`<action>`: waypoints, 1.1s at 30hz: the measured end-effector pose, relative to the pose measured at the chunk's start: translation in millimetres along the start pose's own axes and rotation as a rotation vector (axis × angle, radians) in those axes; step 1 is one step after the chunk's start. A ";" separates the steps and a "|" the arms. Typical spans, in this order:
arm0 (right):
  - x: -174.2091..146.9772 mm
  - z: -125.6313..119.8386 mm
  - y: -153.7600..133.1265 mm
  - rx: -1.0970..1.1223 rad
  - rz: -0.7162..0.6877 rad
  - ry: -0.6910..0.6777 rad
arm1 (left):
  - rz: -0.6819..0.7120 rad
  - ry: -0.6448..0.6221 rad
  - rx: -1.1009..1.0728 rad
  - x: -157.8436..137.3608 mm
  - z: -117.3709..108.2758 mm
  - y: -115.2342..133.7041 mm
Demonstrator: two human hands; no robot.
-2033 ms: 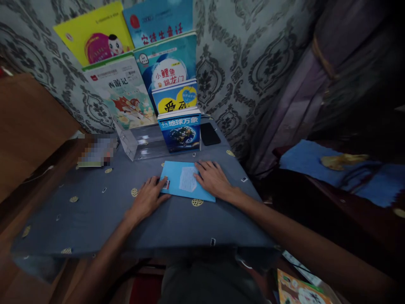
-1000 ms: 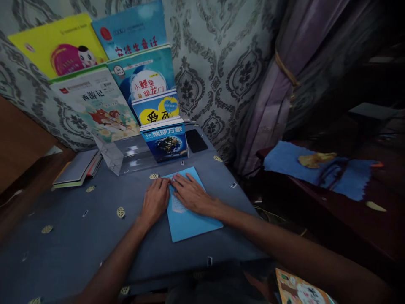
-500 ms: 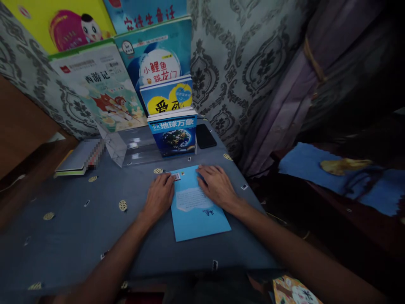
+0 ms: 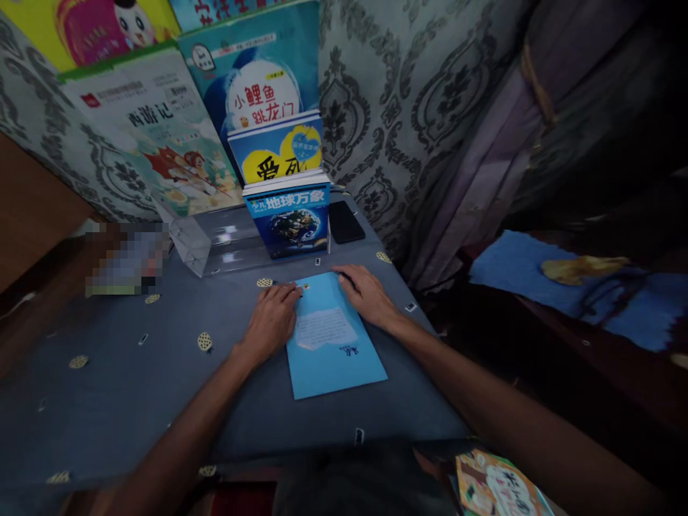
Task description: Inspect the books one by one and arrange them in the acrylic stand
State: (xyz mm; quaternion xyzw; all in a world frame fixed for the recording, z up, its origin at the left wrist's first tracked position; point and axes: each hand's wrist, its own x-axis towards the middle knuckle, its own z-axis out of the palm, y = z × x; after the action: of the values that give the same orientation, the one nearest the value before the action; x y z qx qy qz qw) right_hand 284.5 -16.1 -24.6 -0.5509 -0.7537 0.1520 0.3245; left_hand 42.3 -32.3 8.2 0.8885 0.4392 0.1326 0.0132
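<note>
A light blue book (image 4: 336,365) lies back cover up on the table, with a pale text panel and a small dark drawing. My left hand (image 4: 273,315) rests at its upper left edge, palm down, fingertips over the corner and covering part of it. By the upper right edge is my right hand (image 4: 368,292), its fingers stretched toward the top corner and the thumb close to the cover. Neither hand lifts the book.
A clear stand (image 4: 188,240) holds several upright books, with a blue earth book (image 4: 293,222) in front. A black phone (image 4: 347,222) lies beside it. A blurred stack (image 4: 129,258) is at left. An orange picture book (image 4: 497,484) lies below the table's front edge.
My right hand has slid right, from over the cover to its edge, uncovering more of the text panel. My left fingers now cover the corner label. The view has shifted slightly.
</note>
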 end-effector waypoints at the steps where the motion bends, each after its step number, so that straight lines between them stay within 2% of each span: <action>1: 0.8 -0.9 0.4 0.026 0.015 0.008 | 0.018 -0.006 0.002 3.3 -1.3 1.3; 10: 2.7 -3.5 -2.5 0.150 0.088 0.040 | 0.135 -0.127 0.051 54.3 3.4 25.8; 16: 5.9 -3.7 0.7 0.177 0.127 0.072 | 0.166 -0.102 0.072 73.3 16.6 40.6; 26: 7.6 -1.7 2.9 0.186 0.099 0.079 | 0.227 -0.023 0.041 64.0 20.6 41.2; 33: 6.6 -4.1 0.9 0.122 0.094 0.031 | 0.419 -0.011 -0.154 27.3 15.8 54.0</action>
State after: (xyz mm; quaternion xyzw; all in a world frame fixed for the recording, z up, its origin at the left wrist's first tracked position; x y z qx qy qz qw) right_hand 286.7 -10.1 -19.9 -0.5672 -0.7110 0.2043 0.3619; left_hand 103.9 -42.6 6.6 0.9573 0.2337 0.1608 0.0558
